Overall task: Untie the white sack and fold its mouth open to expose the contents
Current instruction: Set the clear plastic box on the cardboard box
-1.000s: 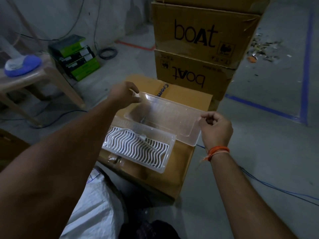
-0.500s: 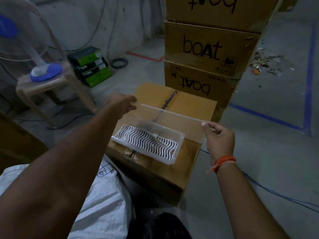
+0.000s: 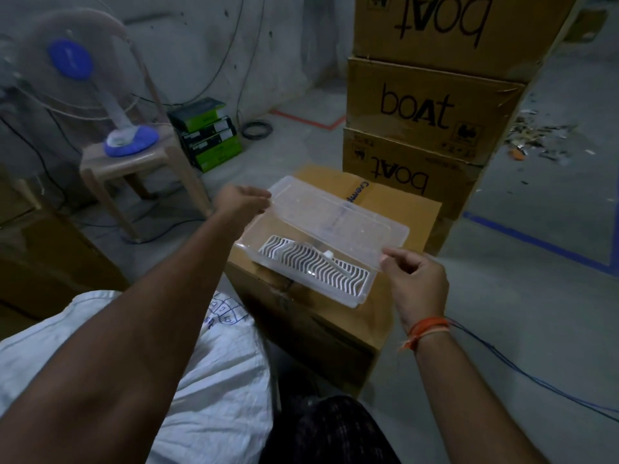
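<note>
A white sack (image 3: 214,380) (blue grid markings) lies lower left; both hands, left hand (image 3: 242,203) and right hand (image 3: 415,279), pinch a clear lid (image 3: 338,222) at centre; bare floor (image 3: 522,313) right.

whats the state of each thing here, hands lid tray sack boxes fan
left hand: gripping the lid's far left edge
right hand: pinching the lid's near right corner
clear lid: held tilted over the tray
clear tray: open, white wavy insert inside
white sack: untouched, mouth not visible
boat cartons: stacked, closed
fan: on stool
</note>
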`<state>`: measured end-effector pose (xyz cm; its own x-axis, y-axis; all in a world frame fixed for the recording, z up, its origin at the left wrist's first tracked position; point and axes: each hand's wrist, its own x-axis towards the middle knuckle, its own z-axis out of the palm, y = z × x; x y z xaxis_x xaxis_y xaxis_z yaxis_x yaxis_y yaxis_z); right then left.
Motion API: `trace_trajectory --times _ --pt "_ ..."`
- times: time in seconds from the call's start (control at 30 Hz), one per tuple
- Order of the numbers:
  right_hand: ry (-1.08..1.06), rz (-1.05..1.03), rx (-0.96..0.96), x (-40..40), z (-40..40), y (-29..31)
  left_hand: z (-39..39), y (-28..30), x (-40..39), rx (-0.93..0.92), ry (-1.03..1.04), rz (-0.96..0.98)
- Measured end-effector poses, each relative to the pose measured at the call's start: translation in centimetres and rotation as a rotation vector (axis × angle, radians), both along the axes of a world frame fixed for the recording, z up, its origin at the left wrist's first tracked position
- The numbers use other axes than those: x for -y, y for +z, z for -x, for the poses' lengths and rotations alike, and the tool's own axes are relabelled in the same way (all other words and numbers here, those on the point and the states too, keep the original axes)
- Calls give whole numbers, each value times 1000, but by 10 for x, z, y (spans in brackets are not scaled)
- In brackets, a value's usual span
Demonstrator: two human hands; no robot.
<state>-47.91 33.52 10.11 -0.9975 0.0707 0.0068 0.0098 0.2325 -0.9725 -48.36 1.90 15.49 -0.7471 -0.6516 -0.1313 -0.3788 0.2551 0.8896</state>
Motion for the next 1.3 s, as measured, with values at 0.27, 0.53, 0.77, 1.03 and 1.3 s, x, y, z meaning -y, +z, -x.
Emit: trace_trajectory --times 0.27,0.53,0.77,1.03,1.3 --pt "75 -219 -136 21 -33 -5 -44 -13 4 140 48 348" --pt "81 -403 -164 30 -44 -20 -73 -36 -1 157 113 393" --pt "65 -335 -41 28 -48 -20 -70 -56 6 97 127 215" --pt "73 -180 18 23 -54 -29 -65 -54 4 83 59 237" --pt "-25 -129 9 25 -41 -37 -52 -56 15 62 44 165"
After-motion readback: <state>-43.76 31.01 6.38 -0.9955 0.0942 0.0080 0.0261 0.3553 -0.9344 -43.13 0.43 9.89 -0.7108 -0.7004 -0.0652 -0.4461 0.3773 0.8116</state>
